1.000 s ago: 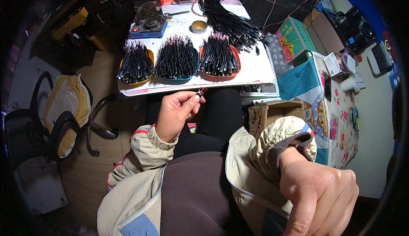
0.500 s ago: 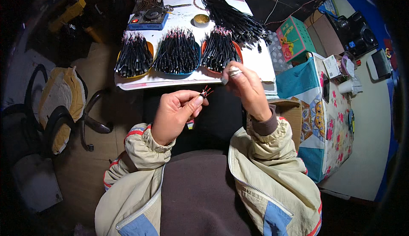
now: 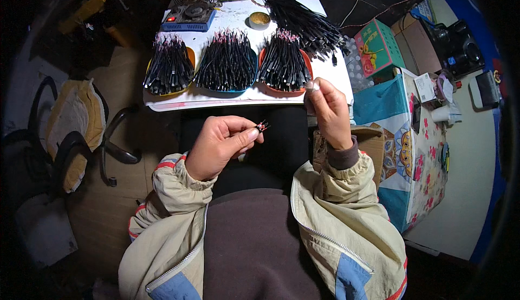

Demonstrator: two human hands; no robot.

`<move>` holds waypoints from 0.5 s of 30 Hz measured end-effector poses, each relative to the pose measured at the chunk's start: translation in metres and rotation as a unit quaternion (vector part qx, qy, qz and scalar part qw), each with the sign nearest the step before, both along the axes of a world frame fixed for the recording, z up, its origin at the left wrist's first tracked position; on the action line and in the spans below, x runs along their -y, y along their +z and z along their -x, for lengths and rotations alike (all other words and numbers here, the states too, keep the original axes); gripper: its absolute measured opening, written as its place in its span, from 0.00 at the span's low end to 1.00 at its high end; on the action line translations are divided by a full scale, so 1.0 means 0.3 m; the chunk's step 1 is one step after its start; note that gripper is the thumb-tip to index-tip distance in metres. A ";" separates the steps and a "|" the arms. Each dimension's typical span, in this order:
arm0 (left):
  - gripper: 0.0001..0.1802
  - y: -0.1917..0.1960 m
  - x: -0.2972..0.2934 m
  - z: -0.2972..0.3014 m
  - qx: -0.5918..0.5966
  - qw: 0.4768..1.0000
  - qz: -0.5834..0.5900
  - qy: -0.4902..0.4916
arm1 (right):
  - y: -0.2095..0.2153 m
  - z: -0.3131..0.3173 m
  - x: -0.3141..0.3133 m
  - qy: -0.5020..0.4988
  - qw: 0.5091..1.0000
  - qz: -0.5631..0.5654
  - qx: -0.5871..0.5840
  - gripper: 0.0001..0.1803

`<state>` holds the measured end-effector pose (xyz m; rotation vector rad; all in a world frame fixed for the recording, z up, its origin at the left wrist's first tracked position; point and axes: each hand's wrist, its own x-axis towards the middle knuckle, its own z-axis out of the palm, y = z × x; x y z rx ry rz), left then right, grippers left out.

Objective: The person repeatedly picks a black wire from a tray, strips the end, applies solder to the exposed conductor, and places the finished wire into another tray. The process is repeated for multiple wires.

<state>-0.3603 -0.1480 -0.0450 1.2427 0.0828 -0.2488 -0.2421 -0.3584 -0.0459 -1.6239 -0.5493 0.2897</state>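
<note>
My left hand (image 3: 219,142) is pinching a black cable end (image 3: 261,126) between thumb and forefinger, in front of the table edge. Short thin wires, some reddish, fan out from the cable tip. My right hand (image 3: 331,111) is raised to the right, just off the table's front edge. Its fingers are curled together, and a whitish covering (image 3: 311,85) shows at the thumb tip. Whether anything sits between those fingers is hidden. Beyond my hands, bundles of short black cables with pinkish wire ends fill a yellow tray (image 3: 192,56), a blue tray (image 3: 253,81) and an orange-red tray (image 3: 309,63).
On the white table (image 3: 216,103) a blue device with a fan (image 3: 189,21) stands at back left, beside a small round tin (image 3: 259,20). Long black cables (image 3: 303,24) heap at back right. A green box (image 3: 379,48) and a cloth-covered surface (image 3: 428,164) are to the right.
My right hand has moved right, away from the cable end. The wires at the cable tip appear shorter and spread differently. My left hand keeps its pinch, and the view has shifted slightly.
</note>
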 end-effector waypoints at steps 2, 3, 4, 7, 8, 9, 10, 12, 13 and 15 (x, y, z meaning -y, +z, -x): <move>0.10 0.001 -0.010 -0.006 0.007 0.999 0.009 -0.035 | 0.010 0.023 0.026 0.084 0.984 0.035 0.154 0.09; 0.10 0.002 -0.012 -0.008 0.003 0.999 0.008 -0.051 | 0.032 0.027 0.047 0.126 0.963 0.092 0.220 0.17; 0.10 0.003 -0.012 -0.008 0.004 0.998 0.021 -0.064 | 0.046 0.041 0.052 0.143 0.957 0.088 0.238 0.19; 0.10 0.007 -0.012 -0.009 -0.003 0.996 0.013 -0.086 | 0.081 0.070 0.032 0.172 0.928 0.072 0.322 0.22; 0.09 0.009 -0.008 -0.006 -0.010 0.996 0.025 -0.079 | 0.093 0.081 0.029 0.172 0.926 0.083 0.325 0.21; 0.09 0.012 -0.008 -0.004 -0.005 0.996 0.023 -0.090 | 0.099 0.085 0.021 0.170 0.921 0.081 0.340 0.21; 0.09 0.016 -0.010 -0.005 0.000 0.995 0.020 -0.100 | 0.104 0.090 0.016 0.168 0.916 0.079 0.355 0.21; 0.09 0.022 -0.007 -0.001 0.007 0.994 0.011 -0.107 | 0.105 0.099 0.008 0.155 0.912 0.068 0.373 0.19; 0.09 0.024 -0.005 0.002 0.009 0.995 0.004 -0.103 | 0.105 0.102 0.008 0.159 0.909 0.070 0.379 0.18; 0.09 0.029 -0.004 0.006 0.013 0.994 0.001 -0.109 | 0.103 0.109 0.008 0.165 0.900 0.068 0.397 0.18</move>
